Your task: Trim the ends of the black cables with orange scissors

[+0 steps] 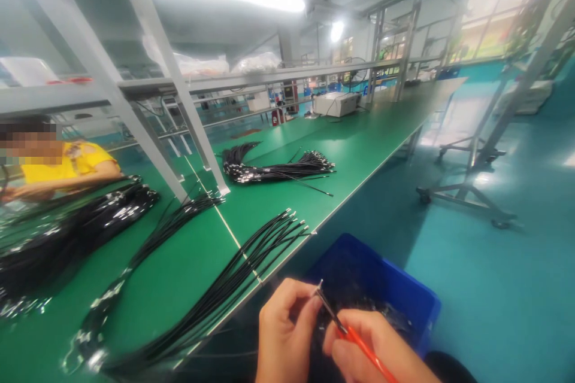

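Note:
My left hand [290, 326] is closed in a pinch, thumb against forefinger, near a small silvery tip; what it grips is too small to make out. In my right hand [366, 341] is a slim red-handled tool [359, 344] with a dark metal front end reaching to the left fingertips. Whether it is pliers or cutters I cannot tell. Beside my hands, a looped bundle of black cables [215, 293] with silvery ends lies on the green table [179, 275], its ends at the table edge. Below my hands sits a blue bin [395, 290] holding dark items.
Another bundle of black cables [278, 172] lies farther along the table. At left, a person in a yellow top [90, 158] sits by a large black cable heap [85, 221]. Grey shelf posts [193, 96] rise from the table. A wheeled metal stand [467, 197] is at right.

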Demonstrator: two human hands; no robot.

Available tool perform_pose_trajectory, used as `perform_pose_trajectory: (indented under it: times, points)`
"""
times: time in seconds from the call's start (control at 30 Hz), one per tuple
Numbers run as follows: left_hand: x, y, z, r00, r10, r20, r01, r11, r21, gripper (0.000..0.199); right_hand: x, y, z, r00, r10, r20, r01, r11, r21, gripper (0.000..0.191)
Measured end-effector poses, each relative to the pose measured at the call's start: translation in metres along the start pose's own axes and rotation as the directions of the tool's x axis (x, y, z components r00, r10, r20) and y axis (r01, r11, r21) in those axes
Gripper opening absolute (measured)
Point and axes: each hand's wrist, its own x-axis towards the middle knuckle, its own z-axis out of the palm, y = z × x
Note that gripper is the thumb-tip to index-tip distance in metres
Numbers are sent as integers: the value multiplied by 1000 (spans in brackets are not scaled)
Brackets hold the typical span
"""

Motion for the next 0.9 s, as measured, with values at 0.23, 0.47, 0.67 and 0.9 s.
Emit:
perform_pose_trajectory:
  times: [0.23,0.47,0.67,0.9]
  points:
    - [0,0,1,997,78,19,-80,994,80,13,9,11,-6,998,-69,-7,69,997,15,62]
    - [-2,-2,3,994,105,25,-107,987,119,14,14,7,-9,999,-47,-10,47,996,-73,42]
    - [0,-6,3,994,103,20,-105,984,146,13,10,11,-8,991,-95,-89,69,962,-264,14]
    - [-2,-2,3,997,58,47,-64,989,133,11,12,22,-7,844,-307,-440,344,939,3,27]
